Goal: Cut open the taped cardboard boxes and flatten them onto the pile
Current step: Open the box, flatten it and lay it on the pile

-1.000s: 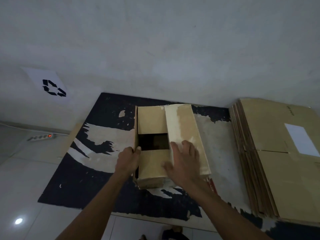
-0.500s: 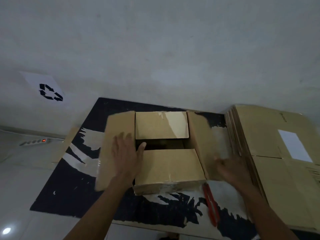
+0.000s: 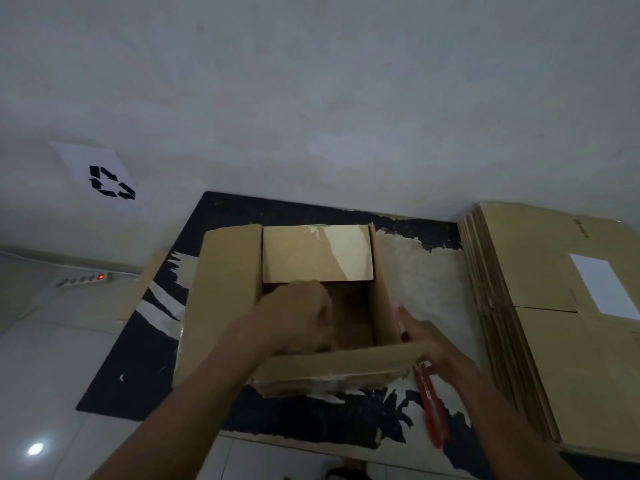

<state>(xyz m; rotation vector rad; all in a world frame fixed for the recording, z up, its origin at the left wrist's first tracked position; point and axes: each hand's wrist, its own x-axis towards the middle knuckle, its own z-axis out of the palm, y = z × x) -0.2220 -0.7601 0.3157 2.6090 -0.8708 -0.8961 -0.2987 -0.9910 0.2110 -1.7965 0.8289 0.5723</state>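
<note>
An open brown cardboard box (image 3: 225, 299) stands on the torn black mat (image 3: 138, 368). Its left flap lies spread out flat, its far flap (image 3: 317, 252) still covers the far part of the opening, and its near flap (image 3: 339, 367) is tipped up toward me. My left hand (image 3: 298, 318) reaches into the opening with curled fingers just behind the near flap. My right hand (image 3: 427, 341) grips the box at its near right corner, against the upright right flap. The pile of flattened boxes (image 3: 540, 306) lies to the right.
A red cutter (image 3: 433, 414) lies on the mat just under my right wrist. A power strip (image 3: 83, 279) with a lit red switch sits on the floor at the left. A recycling sign (image 3: 104, 176) hangs on the white wall.
The side flaps were spread open, then the near flap came up toward me. My left hand moved from the left flap into the opening. My right hand came back to the near right corner.
</note>
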